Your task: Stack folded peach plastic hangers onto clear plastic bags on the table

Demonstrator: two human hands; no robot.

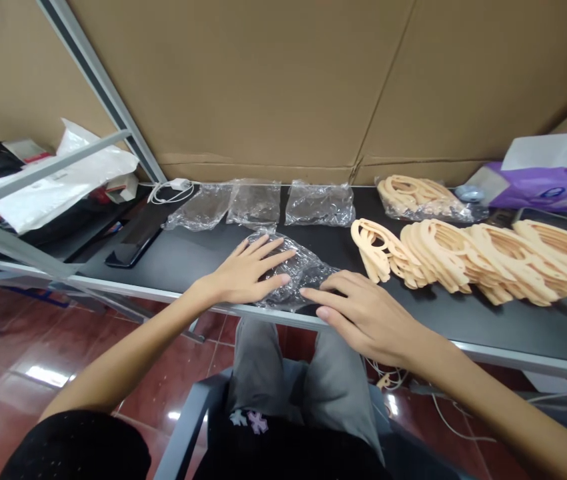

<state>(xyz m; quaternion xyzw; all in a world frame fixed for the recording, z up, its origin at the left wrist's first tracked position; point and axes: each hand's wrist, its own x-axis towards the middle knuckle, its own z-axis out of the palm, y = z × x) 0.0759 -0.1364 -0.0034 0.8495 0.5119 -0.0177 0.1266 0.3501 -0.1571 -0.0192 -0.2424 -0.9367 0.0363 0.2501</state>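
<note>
A crinkled clear plastic bag (pixel 299 267) lies near the front edge of the black table (pixel 193 257). Flat on its left part rests my left hand (pixel 256 272), fingers spread. My right hand (pixel 358 307) is at the bag's right side, fingers stretched out and the index fingertip at the plastic; it grips nothing that I can see. To the right of that hand, a long row of cream plastic hangers (pixel 443 257) leans in overlapping stacks.
Along the back lie several clear bags (pixel 319 203) and a bagged bundle of hangers (pixel 416 197). A purple pack (pixel 543 187) is at the far right. To the left are a white cable (pixel 171 191), a dark glossy slab (pixel 138 233), white plastic packaging (pixel 63 180) and a metal frame (pixel 108 93).
</note>
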